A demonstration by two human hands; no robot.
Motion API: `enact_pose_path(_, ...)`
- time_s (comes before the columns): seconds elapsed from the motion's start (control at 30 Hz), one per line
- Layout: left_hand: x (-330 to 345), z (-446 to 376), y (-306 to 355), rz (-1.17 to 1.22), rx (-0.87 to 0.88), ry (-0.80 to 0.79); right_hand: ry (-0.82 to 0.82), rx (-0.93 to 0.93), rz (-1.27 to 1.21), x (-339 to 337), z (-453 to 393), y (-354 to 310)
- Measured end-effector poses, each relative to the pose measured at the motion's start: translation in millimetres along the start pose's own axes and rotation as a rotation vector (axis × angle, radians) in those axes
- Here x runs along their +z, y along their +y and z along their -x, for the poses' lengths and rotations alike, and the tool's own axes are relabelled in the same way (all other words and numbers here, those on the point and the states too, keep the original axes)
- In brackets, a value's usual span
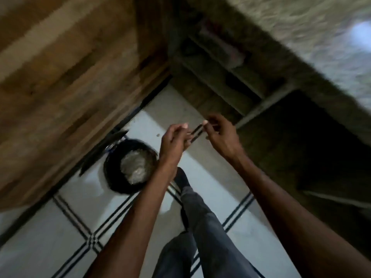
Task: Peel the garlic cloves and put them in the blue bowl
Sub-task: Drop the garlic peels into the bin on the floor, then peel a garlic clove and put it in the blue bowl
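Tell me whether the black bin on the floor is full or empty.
Not empty: the black bin stands upright on the tiled floor with pale, blurred contents showing inside.

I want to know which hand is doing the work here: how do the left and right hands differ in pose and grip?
The left hand has its fingers reaching toward the right, meeting the lower end of a thin dark object; the right hand is curled, its thumb pinching the upper end. The left hand sits lower in view, near the black bin; the right sits higher, before the dark shelves. Both are raised above the tiled floor, sharing that blurred object.
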State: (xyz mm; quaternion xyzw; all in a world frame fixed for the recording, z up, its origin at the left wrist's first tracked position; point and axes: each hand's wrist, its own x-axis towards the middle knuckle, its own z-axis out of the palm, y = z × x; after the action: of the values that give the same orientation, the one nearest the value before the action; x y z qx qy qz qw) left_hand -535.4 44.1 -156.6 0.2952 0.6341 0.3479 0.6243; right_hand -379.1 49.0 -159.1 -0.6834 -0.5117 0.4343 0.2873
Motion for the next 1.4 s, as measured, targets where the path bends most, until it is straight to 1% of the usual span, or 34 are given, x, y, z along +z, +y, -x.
enact_pose_path(0.1, 98.4, 48.8, 73.5, -0.153, 0.206, -0.226, 0.240, -0.039, -0.007, -142.0, 54.9, -25.0)
enact_pose_path(0.17, 164.5, 74.3, 108.1, -0.255, 0.329, -0.358, 0.409, -0.038, -0.019, -224.6, 89.0, -27.6)
enact_pose_path(0.27, 268.2, 108.2, 136.1, -0.369, 0.448, -0.521, 0.608, 0.040, -0.071, -325.4, 134.1, -4.5)
enact_pose_path(0.37, 366.8, 135.6, 141.7, -0.502, 0.544, -0.638, 0.783, 0.111, -0.092, -403.0, 167.6, 28.9)
enact_pose_path(0.43, 426.2, 146.6, 132.4, -0.596, 0.596, -0.694, 0.847, 0.155, -0.087, -445.0, 187.3, 55.1)
enact_pose_path(0.5, 475.8, 140.7, 119.6, -0.686, 0.622, -0.709, 0.855, 0.215, -0.050, -477.6, 194.9, 83.6)
enact_pose_path(0.6, 528.4, 130.5, 101.3, -0.782, 0.599, -0.657, 0.821, 0.302, 0.012, -517.5, 201.7, 126.5)
enact_pose_path(0.67, 550.5, 122.4, 94.2, -0.825, 0.587, -0.611, 0.793, 0.333, 0.063, -543.6, 193.6, 152.7)
enact_pose_path(0.8, 573.3, 102.7, 87.3, -0.893, 0.573, -0.518, 0.687, 0.280, 0.272, -585.6, 150.5, 187.7)
enact_pose_path(0.93, 582.3, 89.8, 84.9, -0.919, 0.585, -0.501, 0.548, 0.226, 0.417, -599.4, 120.6, 208.1)
enact_pose_path(1.03, 585.1, 78.0, 83.2, -0.916, 0.619, -0.511, 0.514, 0.224, 0.451, -596.7, 126.3, 210.0)
enact_pose_path(1.1, 588.6, 75.0, 83.4, -0.912, 0.665, -0.521, 0.564, 0.215, 0.377, -600.6, 136.7, 191.3)
enact_pose_path(1.17, 594.4, 75.6, 86.8, -0.884, 0.701, -0.543, 0.695, 0.182, 0.223, -609.9, 140.0, 164.9)
enact_pose_path(1.23, 601.7, 75.9, 89.9, -0.846, 0.731, -0.614, 0.799, 0.152, 0.092, -624.4, 129.5, 138.9)
enact_pose_path(1.33, 608.4, 71.1, 88.8, -0.915, 0.778, -0.749, 0.880, 0.114, 0.108, -646.8, 96.1, 120.3)
enact_pose_path(1.4, 609.9, 64.7, 86.2, -0.969, 0.813, -0.801, 0.853, 0.115, 0.165, -656.1, 75.9, 118.4)
